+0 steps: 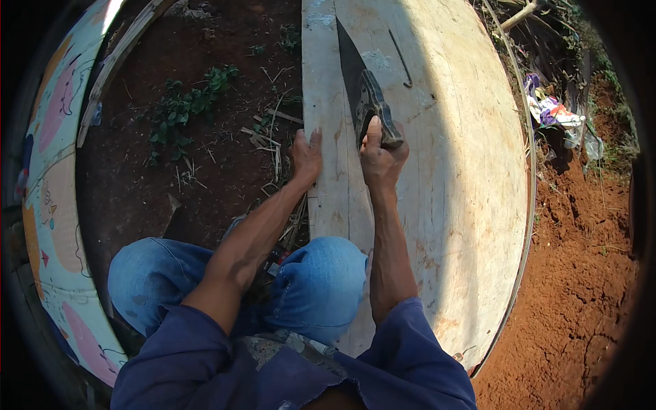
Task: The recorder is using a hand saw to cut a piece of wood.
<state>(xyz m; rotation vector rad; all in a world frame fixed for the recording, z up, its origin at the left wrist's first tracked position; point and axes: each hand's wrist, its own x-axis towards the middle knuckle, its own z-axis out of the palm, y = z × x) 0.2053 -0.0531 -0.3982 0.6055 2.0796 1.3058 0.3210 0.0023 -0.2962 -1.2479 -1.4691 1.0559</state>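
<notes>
A handsaw with a dark, tapering blade and a worn handle is in my right hand. My thumb lies along the handle and the fingers wrap round it. The blade points away from me over the pale wooden board; whether its teeth touch the wood I cannot tell. At the board's left edge, my left hand grips the rim, thumb up and the other fingers partly hidden. To the right of the saw, a thin bent metal rod with a hooked end lies on the board.
Dark soil with a leafy plant and dry stalks lies left of the board. A patterned, pastel panel and a wooden strip run along the far left. Reddish earth and crumpled plastic wrappers are on the right.
</notes>
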